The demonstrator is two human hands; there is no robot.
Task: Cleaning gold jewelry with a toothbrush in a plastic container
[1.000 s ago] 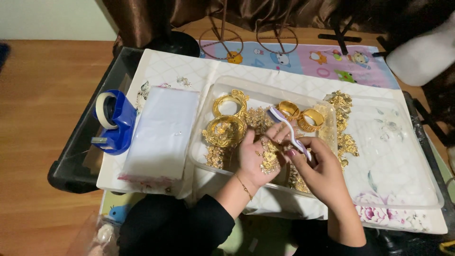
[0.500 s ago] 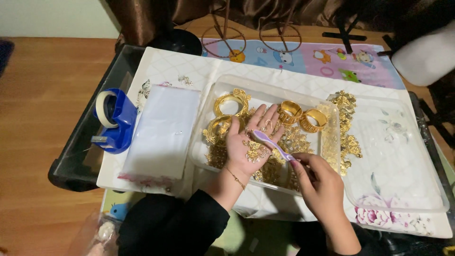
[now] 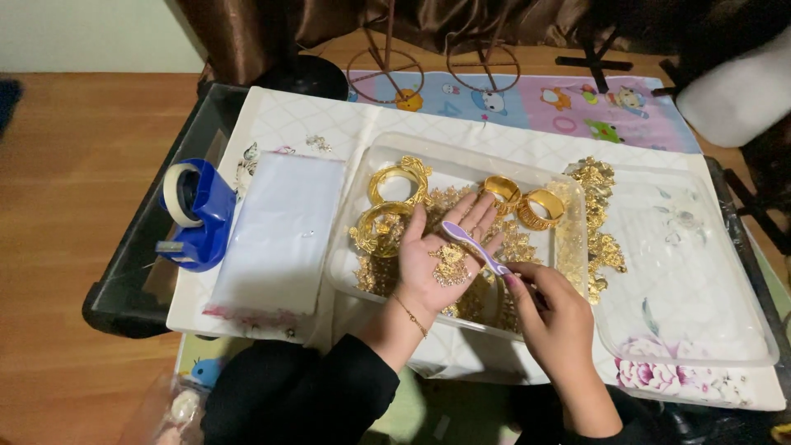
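Two hands work above the clear plastic tray (image 3: 362,214) on the bench (image 3: 329,124). The left hand (image 3: 441,255) lies released, palm up and fingers spread, with a small gold ornament (image 3: 450,264) resting loose at the centre of the palm. The right hand (image 3: 554,317) is clenched on the handle of a purple toothbrush (image 3: 474,245). The brush's long axis runs diagonally from the right hand, up and leftward, and its head lies on the left palm just beside the ornament, on the finger side. Gold bangles (image 3: 400,181) and loose gold pieces fill the tray beneath. A blue tape dispenser (image 3: 198,216) stands well apart at left.
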